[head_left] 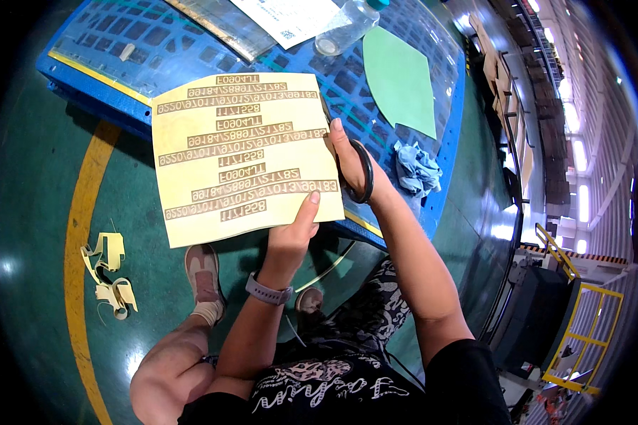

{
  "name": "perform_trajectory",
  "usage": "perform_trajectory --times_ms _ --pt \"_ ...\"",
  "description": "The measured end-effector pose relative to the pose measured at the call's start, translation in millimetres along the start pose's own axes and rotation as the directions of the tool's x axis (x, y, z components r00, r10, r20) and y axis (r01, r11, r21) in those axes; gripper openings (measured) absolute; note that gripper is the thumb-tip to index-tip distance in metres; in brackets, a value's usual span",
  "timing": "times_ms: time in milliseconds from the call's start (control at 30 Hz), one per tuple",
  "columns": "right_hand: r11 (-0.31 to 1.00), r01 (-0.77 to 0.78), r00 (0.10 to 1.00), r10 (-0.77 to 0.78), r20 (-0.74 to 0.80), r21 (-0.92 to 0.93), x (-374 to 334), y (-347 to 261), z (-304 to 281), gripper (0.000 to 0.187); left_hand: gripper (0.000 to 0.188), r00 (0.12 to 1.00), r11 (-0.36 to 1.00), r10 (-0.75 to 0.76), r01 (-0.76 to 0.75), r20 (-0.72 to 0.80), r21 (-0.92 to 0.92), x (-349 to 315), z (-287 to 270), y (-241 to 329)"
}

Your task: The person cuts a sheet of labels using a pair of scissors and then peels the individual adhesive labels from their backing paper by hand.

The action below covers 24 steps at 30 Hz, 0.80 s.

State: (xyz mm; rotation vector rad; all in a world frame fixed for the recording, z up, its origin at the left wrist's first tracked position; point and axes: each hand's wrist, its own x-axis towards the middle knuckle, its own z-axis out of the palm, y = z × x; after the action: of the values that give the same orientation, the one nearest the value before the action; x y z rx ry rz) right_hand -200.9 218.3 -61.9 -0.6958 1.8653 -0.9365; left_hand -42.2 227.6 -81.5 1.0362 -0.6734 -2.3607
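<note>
Head view: a yellow sheet point(244, 159) with rows of brown print spans the centre-left of the frame, held up in both hands, tilted a little, its upper part in front of the desk point(135, 32). It lies up and to the left of the left hand point(289, 244), which grips its lower edge near the lower right corner, thumb on the printed face, the other fingers mostly hidden. The right hand point(351, 163) is at the sheet's right edge, thumb pointing up along it; its fingers are hidden, so how firmly it grips I cannot tell. A watch point(269, 289) circles the left wrist, a black band point(368, 173) the right.

On the desk, a green piece point(400, 81) lies right of the sheet, with a crumpled blue cloth point(418, 168) just below it. At the top of the frame, a clear bottle point(344, 32) lies beside a white paper point(290, 20). Pale yellow scraps point(112, 273) lie on the green floor point(35, 212) at lower left, right of a yellow line point(74, 262).
</note>
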Motion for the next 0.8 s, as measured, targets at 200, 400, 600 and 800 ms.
perform_trajectory --times_ms 200,400,600,800 --pt "0.993 0.042 0.999 -0.044 0.017 0.106 19 13 -3 0.077 0.022 1.0 0.999 -0.017 0.016 0.019 0.036 -5 1 4" --pt "0.998 0.023 0.998 -0.026 -0.049 -0.05 6 2 -1 0.076 0.026 0.998 0.999 -0.043 0.042 0.039 0.03 -4 -6 2" --pt "0.999 0.038 0.999 -0.038 0.0 0.036 15 0 -4 0.076 0.027 0.999 0.997 -0.043 0.041 0.034 0.072 -10 -2 8" --pt "1.0 0.019 1.0 -0.019 -0.013 0.016 20 -9 -5 0.077 0.025 0.996 0.999 -0.036 0.035 0.076 0.017 -6 -7 4"
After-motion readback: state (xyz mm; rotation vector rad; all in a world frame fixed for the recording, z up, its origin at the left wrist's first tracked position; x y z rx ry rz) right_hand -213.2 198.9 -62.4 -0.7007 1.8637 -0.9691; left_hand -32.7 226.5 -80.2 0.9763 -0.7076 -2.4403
